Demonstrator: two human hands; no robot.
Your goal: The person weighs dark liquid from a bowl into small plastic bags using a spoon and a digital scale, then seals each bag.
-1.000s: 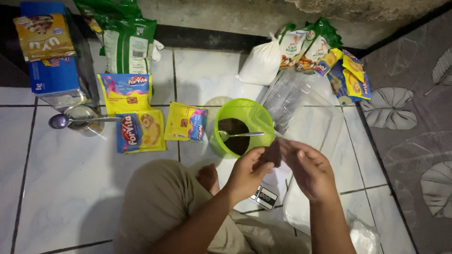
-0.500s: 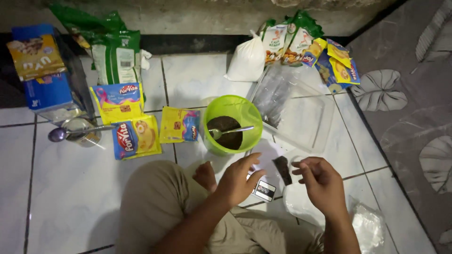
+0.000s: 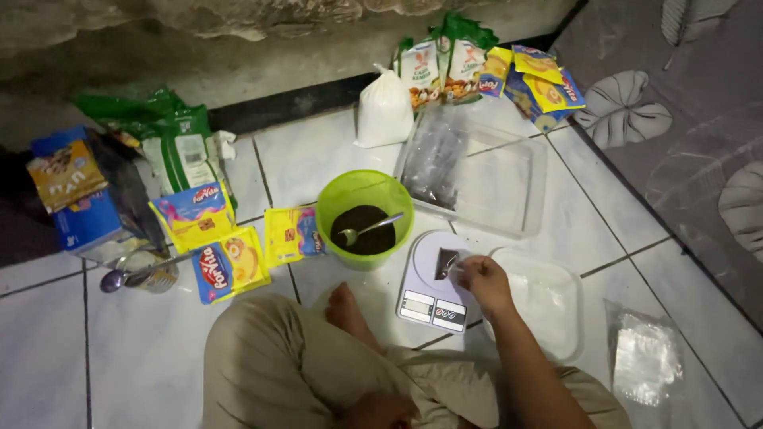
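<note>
White tiled floor (image 3: 318, 159) meets a dark stone wall (image 3: 199, 32).

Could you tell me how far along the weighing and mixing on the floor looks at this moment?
Done: dark powder and a spoon already sit in the green bowl. In hand: the right hand holds a small dark packet over the white scale; the left hand rests in the lap. Left: the yellow sachets and white bag look unopened.
</note>
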